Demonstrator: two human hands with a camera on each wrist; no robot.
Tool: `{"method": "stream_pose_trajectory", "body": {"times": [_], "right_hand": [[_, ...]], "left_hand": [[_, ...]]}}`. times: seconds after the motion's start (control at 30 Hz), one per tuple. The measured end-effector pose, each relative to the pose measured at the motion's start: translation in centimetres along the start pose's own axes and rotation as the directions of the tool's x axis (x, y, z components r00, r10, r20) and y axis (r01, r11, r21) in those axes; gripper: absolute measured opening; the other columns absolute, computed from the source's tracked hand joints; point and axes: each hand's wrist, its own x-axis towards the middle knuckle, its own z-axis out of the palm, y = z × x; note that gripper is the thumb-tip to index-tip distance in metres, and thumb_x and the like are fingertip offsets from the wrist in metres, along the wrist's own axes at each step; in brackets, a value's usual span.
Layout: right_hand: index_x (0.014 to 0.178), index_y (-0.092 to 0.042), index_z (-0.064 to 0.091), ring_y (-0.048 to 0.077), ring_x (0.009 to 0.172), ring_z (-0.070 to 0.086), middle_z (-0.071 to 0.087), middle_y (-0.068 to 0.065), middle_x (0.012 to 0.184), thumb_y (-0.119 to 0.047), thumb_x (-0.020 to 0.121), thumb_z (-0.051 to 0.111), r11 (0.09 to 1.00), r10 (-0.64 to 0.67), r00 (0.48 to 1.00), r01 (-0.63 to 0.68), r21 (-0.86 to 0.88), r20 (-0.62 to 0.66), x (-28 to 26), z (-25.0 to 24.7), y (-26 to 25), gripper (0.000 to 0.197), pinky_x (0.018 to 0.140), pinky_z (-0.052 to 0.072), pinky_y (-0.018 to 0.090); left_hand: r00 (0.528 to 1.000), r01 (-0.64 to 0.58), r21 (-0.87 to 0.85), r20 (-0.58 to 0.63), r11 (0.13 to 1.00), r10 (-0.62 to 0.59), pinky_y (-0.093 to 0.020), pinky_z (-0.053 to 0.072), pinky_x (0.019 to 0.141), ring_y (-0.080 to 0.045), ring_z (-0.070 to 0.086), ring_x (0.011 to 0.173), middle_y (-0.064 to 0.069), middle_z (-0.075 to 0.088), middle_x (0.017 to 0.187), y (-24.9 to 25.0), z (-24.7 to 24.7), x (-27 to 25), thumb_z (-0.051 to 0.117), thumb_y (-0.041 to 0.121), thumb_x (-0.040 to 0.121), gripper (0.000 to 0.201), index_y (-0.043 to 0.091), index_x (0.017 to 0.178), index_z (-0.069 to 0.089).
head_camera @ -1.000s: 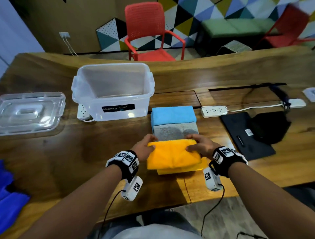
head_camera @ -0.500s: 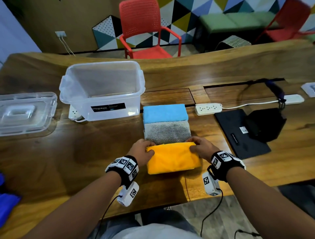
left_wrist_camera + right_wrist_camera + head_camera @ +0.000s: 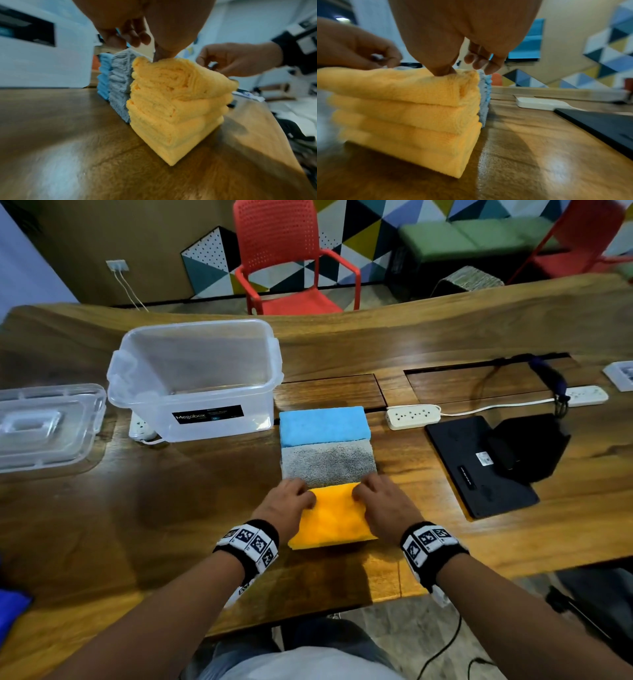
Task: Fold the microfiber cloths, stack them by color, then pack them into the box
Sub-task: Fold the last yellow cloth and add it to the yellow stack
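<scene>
I have my left hand (image 3: pixel 289 501) and right hand (image 3: pixel 380 501) pinching the top far corners of the yellow stack (image 3: pixel 330 518) between them; its long axis spans both hands, box (image 3: pixel 195 378) far-left, nearer my left.

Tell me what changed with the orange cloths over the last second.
The top orange cloth, offset a second ago with a lower cloth's edge showing, now sits squared on its stack. The left hand and right hand kept their grip on its far corners. The grey stack, blue stack and box stayed put.
</scene>
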Motion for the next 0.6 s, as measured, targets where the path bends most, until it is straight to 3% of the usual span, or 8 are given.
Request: {"method": "stream_pose_trajectory", "body": {"times": [0.07, 0.17, 0.27, 0.43, 0.6], "right_hand": [[0.118, -0.018, 0.057, 0.027, 0.108, 0.049, 0.05, 0.007, 0.121, -0.027, 0.081, 0.057, 1.0, -0.031, 0.996, 0.03, 0.005, 0.085, -0.2, 0.3, 0.0, 0.038, 0.086, 0.05, 0.042], [0.125, -0.024, 0.049, 0.025, 0.122, 0.043, 0.041, 0.003, 0.135, -0.048, 0.086, 0.035, 0.999, 0.046, 0.986, -0.05, 0.019, 0.16, -0.7, 0.6, 0.8, 0.048, 0.099, 0.044, 0.046], [0.129, -0.028, 0.043, 0.023, 0.131, 0.037, 0.035, -0.001, 0.142, -0.054, 0.087, 0.024, 0.996, 0.088, 0.969, -0.085, -0.024, 0.231, -1.0, 0.7, 1.2, 0.052, 0.103, 0.04, 0.05], [0.128, -0.029, 0.04, 0.024, 0.134, 0.033, 0.033, 0.0, 0.144, -0.044, 0.095, 0.043, 0.991, 0.12, 0.964, -0.1, -0.094, 0.238, -0.9, 0.9, 0.3, 0.036, 0.102, 0.036, 0.047], [0.112, -0.025, 0.051, 0.026, 0.111, 0.046, 0.046, 0.002, 0.118, -0.033, 0.086, 0.055, 0.982, 0.167, 0.949, -0.137, -0.127, 0.267, 1.1, -1.2, -1.3, 0.028, 0.09, 0.04, 0.043]], "left_hand": [[0.995, -0.037, 0.0, 0.089, 0.999, 0.037, -0.042, 0.054, 0.073, -0.03, 0.054, 0.093, -0.01, 0.056, 0.108, 0.2, 0.1, -0.1, 0.068, 0.011, 0.077, 0.027, 0.016, 0.103, 0.064], [0.977, 0.05, 0.081, 0.204, 0.995, -0.066, -0.043, 0.04, 0.099, -0.026, 0.039, 0.126, -0.004, 0.04, 0.14, 0.5, 0.0, -0.8, 0.049, 0.042, 0.09, 0.041, 0.026, 0.128, 0.049], [0.963, 0.043, 0.127, 0.259, 0.991, -0.075, -0.045, 0.031, 0.106, -0.024, 0.029, 0.139, -0.002, 0.026, 0.154, 0.5, 0.0, -1.2, 0.039, 0.047, 0.094, 0.049, 0.031, 0.141, 0.035], [0.945, 0.052, 0.122, 0.316, 0.991, -0.089, -0.047, 0.025, 0.11, -0.022, 0.018, 0.146, 0.003, 0.013, 0.161, -0.1, 0.9, -2.3, 0.028, 0.048, 0.1, 0.05, 0.034, 0.147, 0.021], [0.969, 0.031, 0.11, 0.242, 0.993, -0.057, -0.046, 0.027, 0.108, -0.024, 0.024, 0.141, 0.002, 0.025, 0.155, 0.0, -0.4, -1.8, 0.04, 0.047, 0.099, 0.042, 0.036, 0.139, 0.038]]}}
